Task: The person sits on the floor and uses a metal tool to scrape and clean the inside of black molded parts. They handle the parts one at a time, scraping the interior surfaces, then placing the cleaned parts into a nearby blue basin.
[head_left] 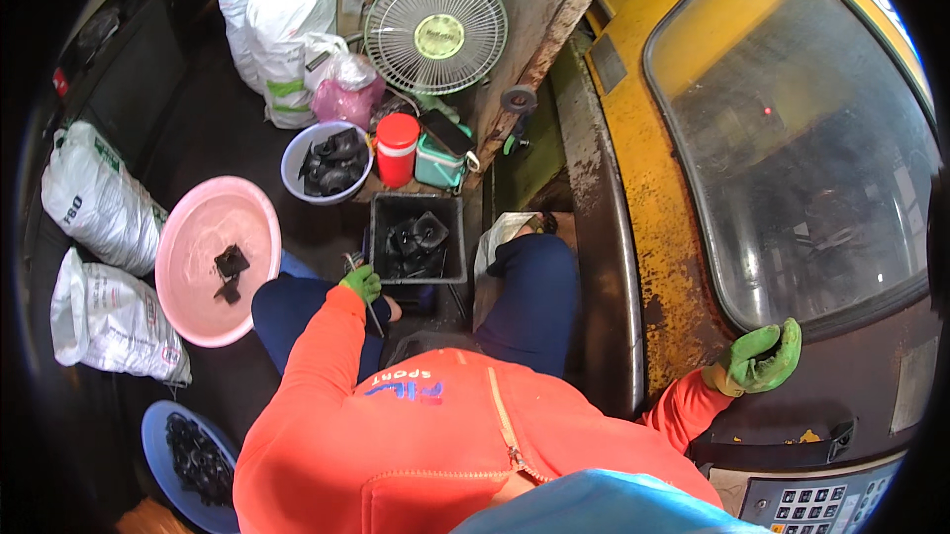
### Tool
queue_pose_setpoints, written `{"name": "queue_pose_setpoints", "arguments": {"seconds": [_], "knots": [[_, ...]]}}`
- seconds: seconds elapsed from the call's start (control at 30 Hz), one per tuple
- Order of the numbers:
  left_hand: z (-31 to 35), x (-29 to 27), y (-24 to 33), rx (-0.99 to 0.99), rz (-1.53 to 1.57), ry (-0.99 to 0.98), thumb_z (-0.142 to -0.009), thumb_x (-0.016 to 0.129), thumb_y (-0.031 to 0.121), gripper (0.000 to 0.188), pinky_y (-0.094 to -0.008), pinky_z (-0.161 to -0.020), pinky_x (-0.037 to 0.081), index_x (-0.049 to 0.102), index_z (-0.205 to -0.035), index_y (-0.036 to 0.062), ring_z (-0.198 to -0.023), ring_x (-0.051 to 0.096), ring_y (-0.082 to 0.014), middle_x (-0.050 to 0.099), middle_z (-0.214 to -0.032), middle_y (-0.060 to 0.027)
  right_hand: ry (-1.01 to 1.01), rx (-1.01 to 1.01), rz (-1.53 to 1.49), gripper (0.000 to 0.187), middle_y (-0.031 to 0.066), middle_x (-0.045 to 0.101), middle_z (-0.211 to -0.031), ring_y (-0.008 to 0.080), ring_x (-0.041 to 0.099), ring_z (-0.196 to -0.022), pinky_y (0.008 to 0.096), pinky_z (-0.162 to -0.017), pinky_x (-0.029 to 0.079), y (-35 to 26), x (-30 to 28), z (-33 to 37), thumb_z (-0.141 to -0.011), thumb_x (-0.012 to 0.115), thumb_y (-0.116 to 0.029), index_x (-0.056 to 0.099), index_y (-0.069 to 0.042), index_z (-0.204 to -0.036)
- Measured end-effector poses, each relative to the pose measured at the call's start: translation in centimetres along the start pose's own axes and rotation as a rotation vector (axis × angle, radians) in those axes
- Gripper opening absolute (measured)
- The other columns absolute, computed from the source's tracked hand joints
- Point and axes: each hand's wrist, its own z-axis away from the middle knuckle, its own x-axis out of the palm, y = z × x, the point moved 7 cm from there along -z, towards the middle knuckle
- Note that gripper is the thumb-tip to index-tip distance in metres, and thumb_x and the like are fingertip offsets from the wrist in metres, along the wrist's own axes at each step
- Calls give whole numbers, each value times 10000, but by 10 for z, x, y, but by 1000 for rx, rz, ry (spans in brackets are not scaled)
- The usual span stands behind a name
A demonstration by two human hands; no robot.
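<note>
My left hand (pixel 362 284), in a green glove, is closed around a thin metal rod-like tool (pixel 375 320) above my left knee. The tool's exact kind cannot be made out. Just right of that hand stands a dark square bin (pixel 458 237) with black molded plastic parts (pixel 418 245) in it. Out to the right, my right hand (pixel 760 360), also green-gloved, is raised with curved fingers apart from the thumb and nothing visible in it. It is by the lower edge of the window (pixel 792 158) in a yellow machine door (pixel 633 128).
At left are a pink basin (pixel 174 287) with two dark pieces, a blue basin (pixel 158 465) of black parts and white sacks (pixel 104 197). Ahead stand a lilac bowl (pixel 293 178), a red jug (pixel 397 150) and a fan (pixel 438 36). A keypad panel (pixel 816 504) is at lower right.
</note>
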Motion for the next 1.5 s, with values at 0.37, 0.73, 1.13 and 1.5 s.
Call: {"name": "queue_pose_setpoints", "arguments": {"seconds": [0.37, 0.73, 1.13, 1.5], "knots": [[0, 0, -2, -26, -59, 199, -918, 516, 288, 269, -318, -441, 271, 428, -668, 240, -470, 351, -154, 369, -557, 38, -50, 4, 7, 158, 165, 673, -988, 302, 648, -875, 371, -804, 522, 1, 0, -2, -859, 579, 2, 644, 53, -993], [1, 4, -2, -59, -3, 107, -947, 471, 364, 322, -332, -455, 278, 401, -659, 239, -474, 342, -169, 356, -554, 23, -86, -48, 17, 221, 181, 641, -990, 333, 623, -875, 396, -788, 510, 5, 1, 2, -852, 569, -16, 610, 42, -1061], [3, -10, 2, 3, -108, 309, -908, 579, 353, 210, -353, -504, 394, 509, -768, 214, -509, 462, -194, 511, -609, -1, -66, -11, 4, 187, 174, 663, -1014, 315, 641, -917, 381, -836, 513, 4, -1, 2, -843, 598, 10, 639, 40, -1023], [-4, -12, 2, -10, -85, 129, -915, 555, 382, 259, -341, -501, 384, 504, -735, 204, -507, 462, -189, 513, -609, 3, -75, 8, 18, 187, 171, 662, -1018, 319, 638, -928, 384, -841, 510, 3, 0, 2, -844, 594, 11, 637, 36, -1025]]}}
